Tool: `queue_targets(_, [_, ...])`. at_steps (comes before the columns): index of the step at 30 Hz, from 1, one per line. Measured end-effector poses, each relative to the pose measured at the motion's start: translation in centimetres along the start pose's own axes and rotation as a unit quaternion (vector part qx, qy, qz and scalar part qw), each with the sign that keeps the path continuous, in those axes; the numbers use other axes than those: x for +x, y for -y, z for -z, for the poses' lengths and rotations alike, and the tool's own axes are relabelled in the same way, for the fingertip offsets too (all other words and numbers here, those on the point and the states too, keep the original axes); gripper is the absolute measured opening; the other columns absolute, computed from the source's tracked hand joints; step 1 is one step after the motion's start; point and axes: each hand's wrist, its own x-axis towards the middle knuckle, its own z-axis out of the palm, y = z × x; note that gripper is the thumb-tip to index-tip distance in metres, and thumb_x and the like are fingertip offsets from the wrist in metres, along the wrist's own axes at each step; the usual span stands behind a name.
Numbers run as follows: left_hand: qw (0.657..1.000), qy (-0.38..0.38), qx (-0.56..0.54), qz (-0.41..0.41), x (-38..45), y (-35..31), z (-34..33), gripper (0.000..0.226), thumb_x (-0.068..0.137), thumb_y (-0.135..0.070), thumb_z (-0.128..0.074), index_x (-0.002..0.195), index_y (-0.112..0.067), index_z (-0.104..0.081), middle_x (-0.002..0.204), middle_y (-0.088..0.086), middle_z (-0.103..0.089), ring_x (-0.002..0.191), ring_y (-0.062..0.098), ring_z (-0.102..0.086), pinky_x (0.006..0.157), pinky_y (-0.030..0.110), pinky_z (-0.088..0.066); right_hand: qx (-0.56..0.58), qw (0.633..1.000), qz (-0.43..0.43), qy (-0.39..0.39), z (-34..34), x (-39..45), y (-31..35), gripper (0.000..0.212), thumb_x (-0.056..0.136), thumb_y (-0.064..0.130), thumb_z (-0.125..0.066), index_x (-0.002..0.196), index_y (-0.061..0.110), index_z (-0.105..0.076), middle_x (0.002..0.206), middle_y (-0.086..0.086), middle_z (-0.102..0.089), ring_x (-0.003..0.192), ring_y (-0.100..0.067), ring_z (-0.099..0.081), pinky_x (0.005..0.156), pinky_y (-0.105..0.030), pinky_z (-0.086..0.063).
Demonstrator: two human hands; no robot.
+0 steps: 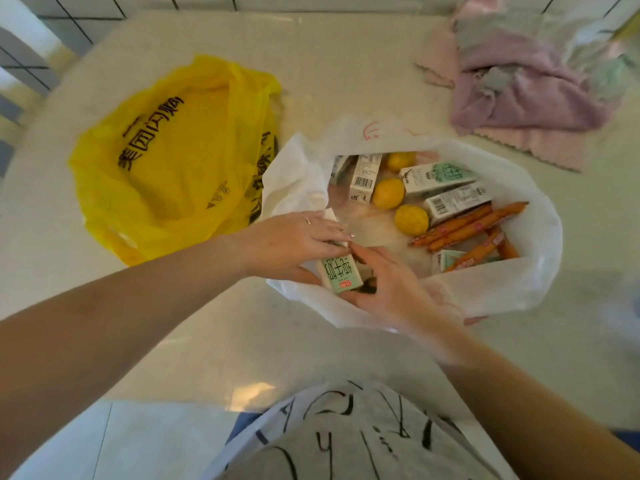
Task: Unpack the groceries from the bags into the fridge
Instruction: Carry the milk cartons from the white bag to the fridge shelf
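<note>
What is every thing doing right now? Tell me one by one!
white bag: open, groceries inside
yellow bag: flattened on the counter
milk carton: gripped by both hands
left hand: on the carton's top
right hand: round the carton's bottom
lemons: loose in the white bag
pink cloths: crumpled

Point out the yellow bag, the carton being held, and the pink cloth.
yellow bag (166,161), head view, on its printed front.
carton (341,273), head view, on its green label.
pink cloth (519,95), head view, on its crumpled middle.

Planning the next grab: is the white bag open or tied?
Open. The white bag's mouth is spread wide on the counter, showing milk cartons, lemons and sausages inside.
</note>
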Motion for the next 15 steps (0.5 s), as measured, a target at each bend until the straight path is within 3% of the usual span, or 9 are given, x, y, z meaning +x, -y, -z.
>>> queue_targets(3, [0.999, -0.022, -0.005, 0.025, -0.2, -0.8, -0.6, 0.062, 0.076, -0.039, -0.072, 0.130, -0.014, -0.054, 0.136, 0.007, -0.052, 0.130, 0.024, -0.044, 0.108, 0.045, -0.028, -0.029, 0.998, 0.022, -0.060, -1.1, -0.8, 0.0, 0.083, 0.067, 0.037, -0.079, 0.139, 0.016, -0.042, 0.118, -0.004, -0.057, 0.102, -0.020, -0.058, 0.081, -0.031, -0.049])
queue_targets(6, [0.998, -0.040, 0.007, 0.042, 0.3, -1.3, -0.8, 0.061, 0.073, -0.039, -0.075, 0.126, -0.013, -0.057, 0.131, 0.008, -0.056, 0.125, 0.026, -0.049, 0.104, 0.048, -0.035, -0.031, 0.994, 0.014, -0.102, -2.3, -1.7, 0.0, 0.085, 0.066, 0.041, -0.079, 0.138, 0.018, -0.042, 0.116, -0.002, -0.057, 0.100, -0.019, -0.059, 0.075, -0.031, -0.053])
queue_targets(10, [0.993, -0.076, 0.004, 0.087, 0.8, -1.9, -0.9, 0.064, 0.068, -0.041, -0.079, 0.120, -0.010, -0.060, 0.125, 0.010, -0.059, 0.117, 0.029, -0.055, 0.097, 0.044, -0.044, -0.025, 0.988, -0.008, -0.149, -2.9, -1.7, 0.3, 0.083, 0.069, 0.042, -0.077, 0.138, 0.016, -0.041, 0.121, -0.001, -0.056, 0.104, -0.018, -0.058, 0.074, -0.025, -0.046])
queue_targets(15, [0.987, -0.076, -0.042, 0.133, 1.1, -2.2, -0.3, 0.063, 0.073, -0.041, -0.074, 0.127, -0.013, -0.057, 0.132, 0.009, -0.055, 0.122, 0.028, -0.050, 0.101, 0.040, -0.038, 0.000, 0.985, -0.041, -0.168, -2.2, -1.2, 0.6, 0.071, 0.074, 0.040, -0.074, 0.137, 0.020, -0.044, 0.122, 0.004, -0.057, 0.107, -0.012, -0.055, 0.075, -0.015, -0.038])
